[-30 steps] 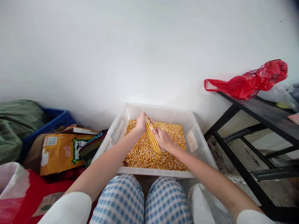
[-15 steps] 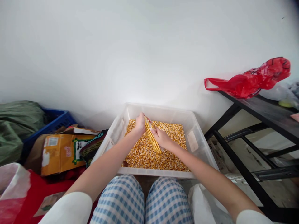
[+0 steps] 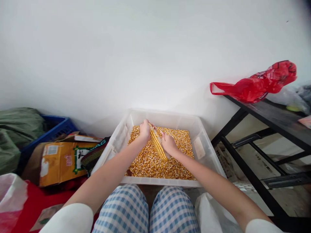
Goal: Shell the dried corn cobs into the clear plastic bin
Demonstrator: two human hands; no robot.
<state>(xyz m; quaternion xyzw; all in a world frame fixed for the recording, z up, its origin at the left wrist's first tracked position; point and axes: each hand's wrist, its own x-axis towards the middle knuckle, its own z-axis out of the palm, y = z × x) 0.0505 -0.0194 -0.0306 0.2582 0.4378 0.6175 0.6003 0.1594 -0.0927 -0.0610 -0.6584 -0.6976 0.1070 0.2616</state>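
- At the far end of the corn cob point(image 3: 157, 147), we are curling our left hand point(image 3: 145, 130) around it, seemingly for steadiness.
- Alongside, we are bending our right hand point(image 3: 170, 144) (pinching or not, we cannot tell).
- Beneath, we are having kernels point(image 3: 143, 166) and bin point(image 3: 162, 182), likely for catching strays.

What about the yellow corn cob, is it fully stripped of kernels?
No, tight rows of yellow kernels cover much of the cob held in the left hand.
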